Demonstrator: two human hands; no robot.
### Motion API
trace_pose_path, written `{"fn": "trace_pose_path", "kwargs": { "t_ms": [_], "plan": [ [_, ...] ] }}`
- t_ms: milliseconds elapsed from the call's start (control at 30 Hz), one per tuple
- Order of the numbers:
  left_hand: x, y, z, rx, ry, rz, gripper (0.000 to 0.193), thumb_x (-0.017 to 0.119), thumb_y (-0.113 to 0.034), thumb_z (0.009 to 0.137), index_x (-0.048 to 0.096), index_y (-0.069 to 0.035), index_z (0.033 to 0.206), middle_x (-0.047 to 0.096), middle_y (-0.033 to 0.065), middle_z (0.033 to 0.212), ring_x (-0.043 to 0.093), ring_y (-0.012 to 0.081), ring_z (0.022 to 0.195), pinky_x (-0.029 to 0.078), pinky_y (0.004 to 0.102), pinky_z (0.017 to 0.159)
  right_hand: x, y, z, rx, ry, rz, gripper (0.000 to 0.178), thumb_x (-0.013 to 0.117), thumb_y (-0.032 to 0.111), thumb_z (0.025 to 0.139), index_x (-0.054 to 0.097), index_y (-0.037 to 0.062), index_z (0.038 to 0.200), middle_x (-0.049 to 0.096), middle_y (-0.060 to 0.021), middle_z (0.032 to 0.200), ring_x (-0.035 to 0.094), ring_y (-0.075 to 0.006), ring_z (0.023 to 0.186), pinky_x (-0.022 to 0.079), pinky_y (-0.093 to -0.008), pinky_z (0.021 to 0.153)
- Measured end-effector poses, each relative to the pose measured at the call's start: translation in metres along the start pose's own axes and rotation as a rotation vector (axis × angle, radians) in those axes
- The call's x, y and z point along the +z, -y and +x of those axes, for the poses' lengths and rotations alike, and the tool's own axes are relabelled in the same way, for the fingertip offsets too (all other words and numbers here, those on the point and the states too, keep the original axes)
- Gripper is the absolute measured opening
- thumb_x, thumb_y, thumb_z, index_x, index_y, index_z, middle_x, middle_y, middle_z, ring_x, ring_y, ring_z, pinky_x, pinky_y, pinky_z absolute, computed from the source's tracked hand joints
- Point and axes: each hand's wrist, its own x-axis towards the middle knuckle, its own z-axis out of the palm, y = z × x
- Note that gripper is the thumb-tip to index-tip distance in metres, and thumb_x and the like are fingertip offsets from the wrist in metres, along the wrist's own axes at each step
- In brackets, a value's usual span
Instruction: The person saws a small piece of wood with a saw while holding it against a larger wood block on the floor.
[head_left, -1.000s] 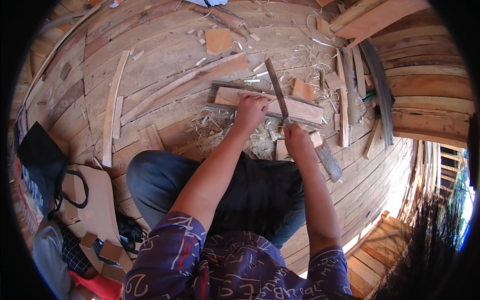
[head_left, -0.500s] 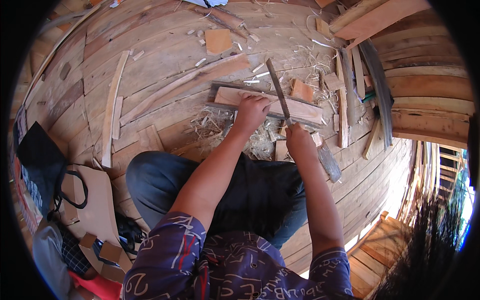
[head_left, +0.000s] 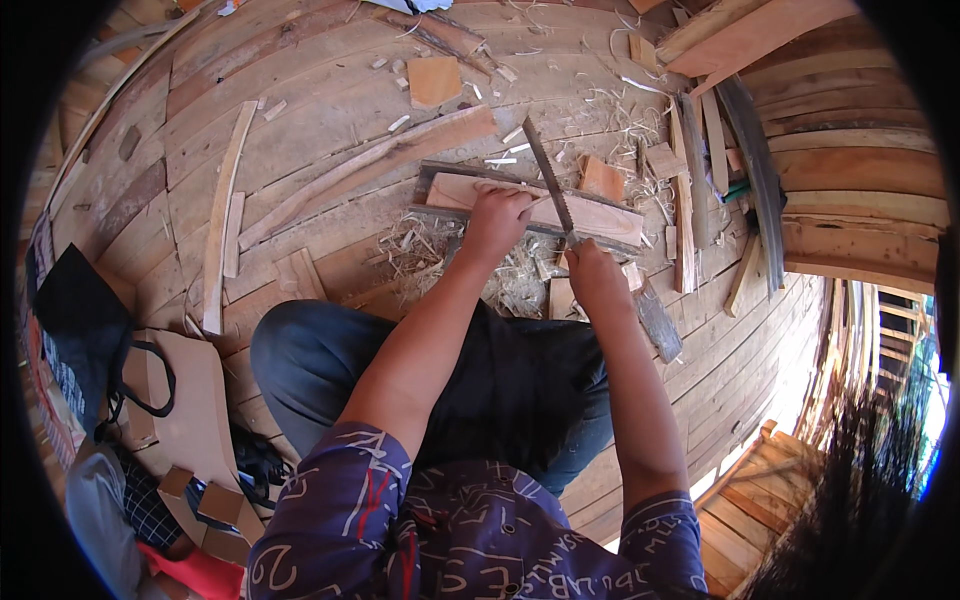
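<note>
Two hands work close together over one short board: the right hand [head_left: 592, 275] is wrapped tight round the handle of a long flat blade [head_left: 549, 180], which looks like a saw or a rasp, though which of the two I cannot tell, and the left hand [head_left: 497, 218] is pressed down with its fingers curled on the pale wooden board [head_left: 600, 212] to pin it. The blade slants up and away from the right hand, crossing the board just beside the left hand's knuckles. That closeness is the main risk: if the blade jumps out of its line or skids sideways on a stroke, it would likely meet the left hand's fingers first. The board lies across a darker strip of wood on the curved plank floor [head_left: 300, 110], not on a flat surface, so it could rock or slide under the push and throw the cut off. A heap of curled shavings [head_left: 430, 255] lies under and in front of the work, and loose offcuts [head_left: 435, 78] and thin slats [head_left: 222, 215] are scattered near; these could shift underfoot or let the board slip. The person's knees sit just behind the cut, within reach of a blade pulled back too far.
</note>
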Motion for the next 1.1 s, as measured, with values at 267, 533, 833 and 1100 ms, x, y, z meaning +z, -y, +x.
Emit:
{"fn": "trace_pose_path", "kwargs": {
  "t_ms": [267,533,833,1100],
  "plan": [
    [-0.008,-0.018,0.014,0.048,0.002,0.017,0.010,0.072,-0.008,0.075,0.069,-0.007,0.085,0.068,0.0081,0.079,0.064,0.0284,0.078,0.047,0.0390,0.079,0.001,-0.011,-0.008,0.024,-0.064,0.006,0.035,0.047,0.032,0.100,0.054,-0.0015,0.098,0.066,-0.0299,0.082,0.066,-0.0475,0.082,0.053,-0.0561,0.071],
    [0.009,0.001,-0.010,-0.013,0.067,0.049,0.012,0.072,-0.011,0.073,0.067,-0.006,0.083,0.069,0.0101,0.085,0.065,0.0286,0.085,0.045,0.0408,0.084,0.020,-0.008,-0.004,0.017,0.014,0.109,0.032,0.049,0.027,0.097,0.049,-0.0033,0.107,0.065,-0.0337,0.087,0.064,-0.0505,0.086,0.052,-0.0573,0.076],
    [0.010,-0.001,-0.006,-0.030,0.073,0.045,0.009,0.069,-0.008,0.073,0.066,-0.007,0.081,0.068,0.0099,0.080,0.065,0.0273,0.080,0.044,0.0395,0.083,0.013,-0.018,-0.028,-0.031,-0.075,0.272,0.042,0.055,0.018,0.087,0.039,0.0030,0.122,0.065,-0.0323,0.089,0.064,-0.0502,0.086,0.050,-0.0562,0.078],
    [0.009,-0.001,-0.006,-0.016,0.051,0.028,0.009,0.070,-0.008,0.072,0.064,-0.007,0.080,0.067,0.0093,0.079,0.065,0.0279,0.081,0.044,0.0402,0.083,0.017,-0.035,-0.075,0.001,-0.081,0.274,0.037,0.056,0.018,0.092,0.043,0.0076,0.126,0.068,-0.0262,0.084,0.066,-0.0457,0.080,0.051,-0.0555,0.073]
  ]
}}
